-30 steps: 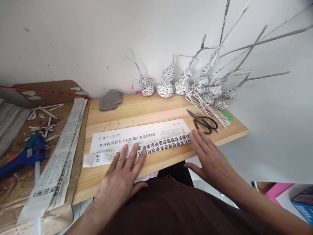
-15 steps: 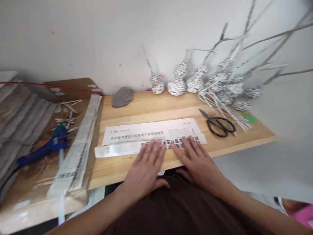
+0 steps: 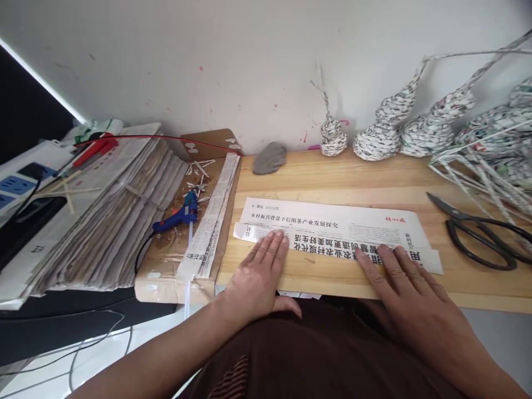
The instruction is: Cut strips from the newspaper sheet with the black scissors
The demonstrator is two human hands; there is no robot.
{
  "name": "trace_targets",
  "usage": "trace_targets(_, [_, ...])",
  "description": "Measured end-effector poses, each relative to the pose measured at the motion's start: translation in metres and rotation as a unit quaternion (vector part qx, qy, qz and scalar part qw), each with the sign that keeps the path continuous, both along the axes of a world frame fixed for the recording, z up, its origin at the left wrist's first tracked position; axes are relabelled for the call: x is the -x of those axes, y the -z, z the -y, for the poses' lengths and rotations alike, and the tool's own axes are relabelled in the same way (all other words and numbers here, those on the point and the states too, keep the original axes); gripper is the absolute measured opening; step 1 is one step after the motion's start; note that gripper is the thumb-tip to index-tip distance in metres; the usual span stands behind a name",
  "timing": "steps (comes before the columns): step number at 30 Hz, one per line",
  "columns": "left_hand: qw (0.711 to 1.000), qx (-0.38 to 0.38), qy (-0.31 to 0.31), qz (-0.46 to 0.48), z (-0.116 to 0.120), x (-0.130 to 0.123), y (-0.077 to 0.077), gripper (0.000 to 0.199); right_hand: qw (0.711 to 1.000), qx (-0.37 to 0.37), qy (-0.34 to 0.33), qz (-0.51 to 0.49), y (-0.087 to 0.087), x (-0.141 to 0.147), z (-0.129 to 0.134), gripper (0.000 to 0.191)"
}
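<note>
A strip of newspaper [image 3: 332,219] lies flat on the wooden board, its near long edge folded over into a narrow band of upside-down print. My left hand [image 3: 260,274] rests on the left part of that fold, fingers stretched out and thumb spread. Farther right, my right hand [image 3: 411,291] lies flat with fingertips on the fold. Both hands are open and grip nothing. Black-handled scissors [image 3: 477,227] lie slightly open to the right of the paper. Part of the fold is hidden beneath my fingers.
Woven newspaper gourds [image 3: 376,136] stand along the wall, with loose paper rods [image 3: 469,172] at right. A grey cloth [image 3: 269,158] lies behind the strip. On the left are a cardboard box [image 3: 166,285], a blue glue gun [image 3: 177,216], cut paper strips [image 3: 211,221] and a newspaper stack [image 3: 112,221].
The view has swung left, showing more of the newspaper stack. My hands are farther apart: the left nearer the strip's left end, the right nearer its right end. The fold remains under them.
</note>
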State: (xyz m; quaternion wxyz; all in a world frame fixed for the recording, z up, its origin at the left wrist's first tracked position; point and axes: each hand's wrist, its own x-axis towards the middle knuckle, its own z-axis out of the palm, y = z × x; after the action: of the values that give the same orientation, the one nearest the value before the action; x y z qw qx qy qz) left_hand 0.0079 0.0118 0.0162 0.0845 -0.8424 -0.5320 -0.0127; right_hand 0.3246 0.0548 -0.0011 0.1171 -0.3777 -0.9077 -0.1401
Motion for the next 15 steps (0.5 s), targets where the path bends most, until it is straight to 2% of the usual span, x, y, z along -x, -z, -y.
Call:
trace_targets(7, [0.994,-0.021,-0.108,-0.013,0.011,0.040,-0.004,0.122,1.000,0.001,0.001,-0.001,-0.002,0.004,-0.001,0.071])
trace_targets(15, [0.989,-0.060,-0.137,0.000,0.016,0.042,-0.002,0.118,1.000,-0.002,0.027,0.001,-0.001,0.006,0.002,0.069])
